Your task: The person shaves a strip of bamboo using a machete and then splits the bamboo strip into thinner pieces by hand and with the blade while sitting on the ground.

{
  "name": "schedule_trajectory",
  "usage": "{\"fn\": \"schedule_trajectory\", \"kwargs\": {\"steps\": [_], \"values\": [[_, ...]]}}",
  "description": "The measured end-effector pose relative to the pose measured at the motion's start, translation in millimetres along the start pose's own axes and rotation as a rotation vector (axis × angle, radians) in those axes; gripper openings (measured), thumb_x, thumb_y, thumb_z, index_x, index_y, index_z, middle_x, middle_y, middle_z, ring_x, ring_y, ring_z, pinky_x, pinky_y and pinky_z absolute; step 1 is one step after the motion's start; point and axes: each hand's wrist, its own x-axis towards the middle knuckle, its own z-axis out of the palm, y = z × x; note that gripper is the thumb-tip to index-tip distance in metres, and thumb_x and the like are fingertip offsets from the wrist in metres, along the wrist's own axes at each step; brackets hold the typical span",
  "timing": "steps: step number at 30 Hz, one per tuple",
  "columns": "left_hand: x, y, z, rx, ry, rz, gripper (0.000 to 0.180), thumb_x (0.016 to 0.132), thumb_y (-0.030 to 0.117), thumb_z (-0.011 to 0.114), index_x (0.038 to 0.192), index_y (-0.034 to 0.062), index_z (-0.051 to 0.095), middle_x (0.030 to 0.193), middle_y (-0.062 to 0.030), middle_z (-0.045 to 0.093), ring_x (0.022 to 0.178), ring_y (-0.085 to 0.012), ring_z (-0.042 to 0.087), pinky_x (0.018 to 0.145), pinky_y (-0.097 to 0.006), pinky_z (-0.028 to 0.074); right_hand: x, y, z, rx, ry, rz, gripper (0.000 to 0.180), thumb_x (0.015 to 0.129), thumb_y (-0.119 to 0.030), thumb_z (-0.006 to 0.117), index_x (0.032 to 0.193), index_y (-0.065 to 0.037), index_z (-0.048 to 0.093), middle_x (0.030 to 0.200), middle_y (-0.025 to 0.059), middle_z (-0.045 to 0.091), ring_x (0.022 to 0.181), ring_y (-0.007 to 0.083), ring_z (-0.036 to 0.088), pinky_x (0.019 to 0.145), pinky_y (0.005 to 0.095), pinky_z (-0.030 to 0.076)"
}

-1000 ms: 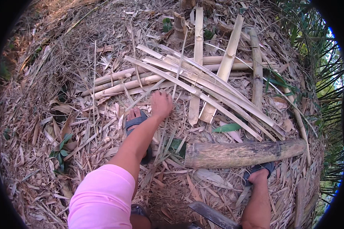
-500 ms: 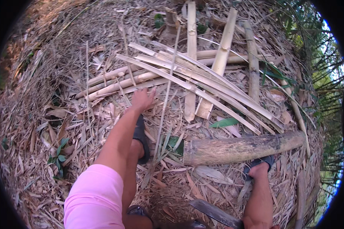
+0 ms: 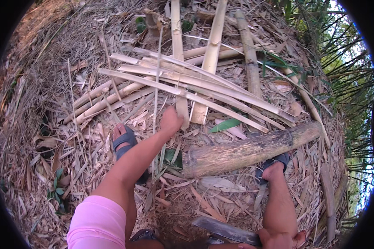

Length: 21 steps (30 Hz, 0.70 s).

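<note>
Dry leaf litter (image 3: pixel 33 166) covers the ground. At the far left grows a small dark-green leafy seedling (image 3: pixel 60 191); right of it, long tan round bamboo poles (image 3: pixel 108 101) run under a pile of pale split bamboo strips (image 3: pixel 195 98) lying aslant. A thin upright-running bamboo strip (image 3: pixel 156 101) crosses the pile's left part. Beneath the pile pass a narrow pale bamboo slat (image 3: pixel 177 37) and, beside it, a wider cream bamboo slat (image 3: pixel 214 41). A fresh green leaf (image 3: pixel 225 125) lies below. A thick, blotched brown bamboo log (image 3: pixel 249 151) sits between the pile and the sandalled right foot (image 3: pixel 275 166), a barrier along the near side. Farther right lie a straight grey-brown pole (image 3: pixel 250 62) and a curved tan pole (image 3: pixel 305 95).

The left hand (image 3: pixel 171 120) is at the narrow slat's lower end, its fingers curled in; whether they grip it, I cannot tell. At the lower edge, the right hand (image 3: pixel 274 240) is clenched around the hidden handle of a dark-bladed machete (image 3: pixel 224 230).
</note>
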Motion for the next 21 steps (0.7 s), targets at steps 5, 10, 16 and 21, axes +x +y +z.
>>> {"fn": "schedule_trajectory", "kwargs": {"steps": [5,10,16,21], "values": [[-8.3,9.0,14.9,-0.033,0.117,-0.114,0.055,0.082,0.026,0.075,0.119,-0.0063,0.049,0.119,-0.0283,0.059,0.114,-0.0425,0.057,0.098,-0.048,0.046,0.6,5.4,-5.7,0.027,-0.013,0.015,0.051,0.086,-0.055,0.051,0.111,-0.013,0.066,0.112,0.0111,0.066,0.101,0.0305,0.059,0.092,0.0436,0.045],[-12.2,11.1,22.6,0.143,0.323,-0.268,0.070,0.077,0.033,0.081,0.128,0.0004,0.045,0.127,-0.0259,0.054,0.119,-0.0384,0.054,0.103,-0.049,0.040,-0.8,2.3,-3.7,0.032,-0.031,0.013,0.051,0.086,-0.055,0.051,0.112,-0.014,0.065,0.113,0.0108,0.066,0.102,0.0302,0.059,0.092,0.0435,0.045],[19.2,-31.0,34.4,-0.191,0.104,-0.240,0.033,0.073,0.028,0.082,0.094,0.0080,0.065,0.096,-0.0125,0.070,0.095,-0.0301,0.065,0.089,-0.044,0.047,0.8,1.9,-5.3,0.050,-0.038,0.012,0.051,0.086,-0.055,0.050,0.112,-0.014,0.065,0.113,0.0105,0.066,0.102,0.0299,0.058,0.093,0.0435,0.045],[26.5,-46.3,38.6,-0.424,0.050,-0.193,0.026,0.074,0.026,0.080,0.087,0.0068,0.068,0.087,-0.0130,0.071,0.082,-0.0293,0.068,0.076,-0.040,0.052,-0.2,2.3,-7.0,0.055,-0.042,0.015,0.051,0.086,-0.055,0.050,0.113,-0.014,0.065,0.113,0.0103,0.066,0.103,0.0296,0.058,0.094,0.0434,0.044]]}}
